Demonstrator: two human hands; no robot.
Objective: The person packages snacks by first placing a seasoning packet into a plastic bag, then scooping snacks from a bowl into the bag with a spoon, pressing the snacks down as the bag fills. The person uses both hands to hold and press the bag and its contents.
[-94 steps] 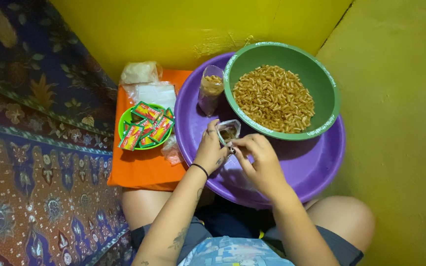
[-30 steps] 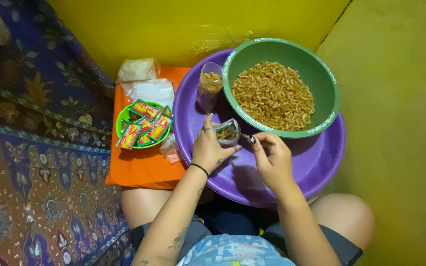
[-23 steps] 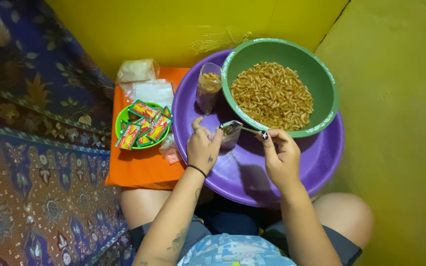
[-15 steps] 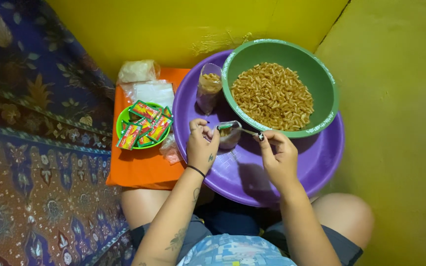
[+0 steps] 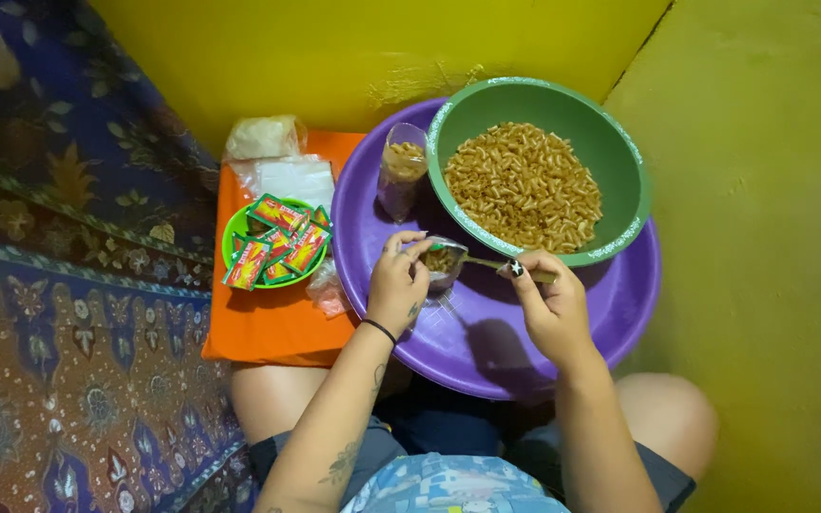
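At frame centre my left hand [image 5: 396, 285] pinches a small clear bag [image 5: 442, 266] open so my right hand [image 5: 548, 304], gripping a spoon [image 5: 486, 263], tips in snacks from the green bowl [image 5: 620, 180].

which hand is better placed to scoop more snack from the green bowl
Right, probably. The right hand already holds the spoon beside the green bowl; the left hand is busy holding the small bag open.

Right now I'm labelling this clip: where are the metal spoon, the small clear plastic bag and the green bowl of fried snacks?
metal spoon [image 5: 485, 263], head view, on its handle.
small clear plastic bag [image 5: 441, 264], head view, on its filled front.
green bowl of fried snacks [image 5: 620, 176], head view, on its inner wall.
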